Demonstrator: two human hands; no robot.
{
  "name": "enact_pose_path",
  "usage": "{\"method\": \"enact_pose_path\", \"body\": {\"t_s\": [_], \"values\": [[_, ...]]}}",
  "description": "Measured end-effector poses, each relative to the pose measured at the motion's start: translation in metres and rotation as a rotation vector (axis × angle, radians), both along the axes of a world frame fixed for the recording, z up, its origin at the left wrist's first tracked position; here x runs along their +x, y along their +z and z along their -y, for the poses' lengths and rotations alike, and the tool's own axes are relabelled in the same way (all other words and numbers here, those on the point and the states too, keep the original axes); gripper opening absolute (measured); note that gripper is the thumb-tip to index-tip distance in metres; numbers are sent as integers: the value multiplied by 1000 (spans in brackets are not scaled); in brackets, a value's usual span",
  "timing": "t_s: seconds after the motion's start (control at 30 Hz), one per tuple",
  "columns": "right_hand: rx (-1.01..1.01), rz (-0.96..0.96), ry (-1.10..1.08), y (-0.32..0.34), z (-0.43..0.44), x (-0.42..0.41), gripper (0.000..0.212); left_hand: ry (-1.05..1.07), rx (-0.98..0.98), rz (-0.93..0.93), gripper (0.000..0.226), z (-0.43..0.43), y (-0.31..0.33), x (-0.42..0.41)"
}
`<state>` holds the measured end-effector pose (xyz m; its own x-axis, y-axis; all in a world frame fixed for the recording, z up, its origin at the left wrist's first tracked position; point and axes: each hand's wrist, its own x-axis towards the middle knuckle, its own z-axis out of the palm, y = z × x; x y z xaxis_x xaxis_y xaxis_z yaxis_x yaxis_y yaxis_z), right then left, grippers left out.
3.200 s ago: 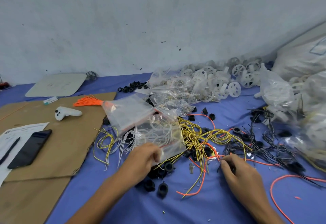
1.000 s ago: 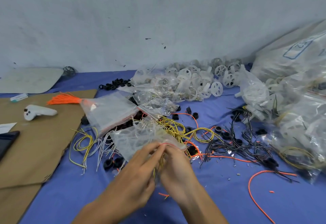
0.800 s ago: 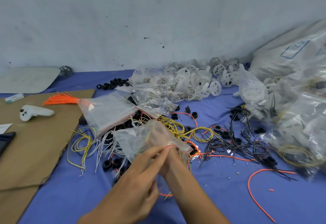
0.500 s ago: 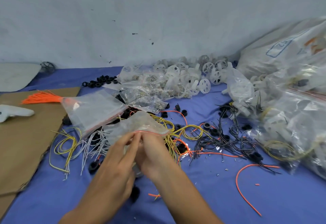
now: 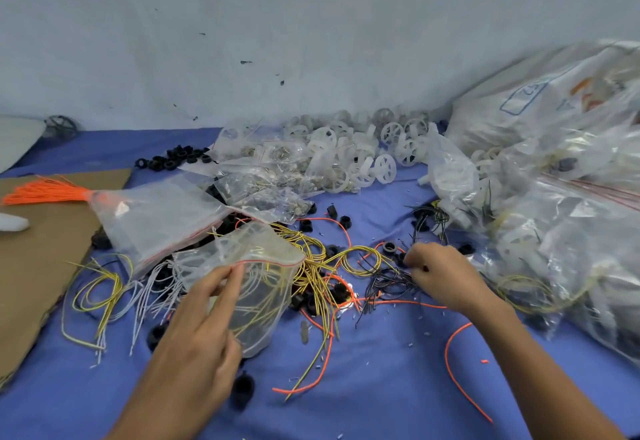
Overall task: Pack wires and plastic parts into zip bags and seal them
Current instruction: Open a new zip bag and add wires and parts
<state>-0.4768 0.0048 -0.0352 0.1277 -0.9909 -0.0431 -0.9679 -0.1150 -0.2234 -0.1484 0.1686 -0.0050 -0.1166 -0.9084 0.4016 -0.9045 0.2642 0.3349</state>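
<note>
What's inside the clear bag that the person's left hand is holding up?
Thin yellow wires and some pale ones show through the zip bag, pinched by the left hand. Its bottom left is hidden behind that hand.

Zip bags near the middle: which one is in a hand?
The wire-filled zip bag, held at its red-lined mouth by the left hand. The flatter bag holding orange wires lies untouched.

The cloth (image 5: 381, 387) was blue, the cardboard (image 5: 41, 266) brown, the bag (image 5: 256, 287) clear with a red strip. There were yellow wires (image 5: 311, 266), black wires (image 5: 384, 282), white wheels (image 5: 360, 159) at one o'clock.
</note>
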Motion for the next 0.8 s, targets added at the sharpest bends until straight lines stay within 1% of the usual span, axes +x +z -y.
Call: {"method": "enact_pose_path", "body": {"t_s": [0.03, 0.1, 0.2, 0.23, 0.3, 0.43, 0.5, 0.57, 0.67, 0.73, 0.8], "values": [[54, -42, 54, -5, 0, -3, 27, 6, -1, -6, 76, 0, 1, 0], [83, -61, 118, -9, -3, -3, 33, 8, 5, 2, 76, 0, 2, -1], [64, 19, 130, -8, -7, 7, 32, -4, -5, 13, 77, -1, 3, -3], [64, 15, 137, -8, -8, 11, 31, -5, -10, 9, 77, -1, 2, -4], [64, -65, 170, -10, -11, 19, 33, -9, -18, 0, 80, 0, 1, -3], [17, -215, 170, -14, -10, 24, 41, -15, -19, -9, 78, -1, 3, -3], [36, -248, 175, -13, -8, 24, 39, -16, -12, -2, 77, -3, 2, -3], [51, -186, 178, -11, -6, 24, 30, -14, -5, -2, 78, -4, 2, -2], [-10, 55, 173, -3, -3, 18, 15, -13, 3, -8, 79, -5, 2, -1], [-81, 245, 159, 5, -3, 14, 13, -18, 11, -5, 80, -6, 1, -1], [-97, 405, 119, 16, -3, 10, 19, -22, 18, -2, 81, -6, -1, -2]]}}
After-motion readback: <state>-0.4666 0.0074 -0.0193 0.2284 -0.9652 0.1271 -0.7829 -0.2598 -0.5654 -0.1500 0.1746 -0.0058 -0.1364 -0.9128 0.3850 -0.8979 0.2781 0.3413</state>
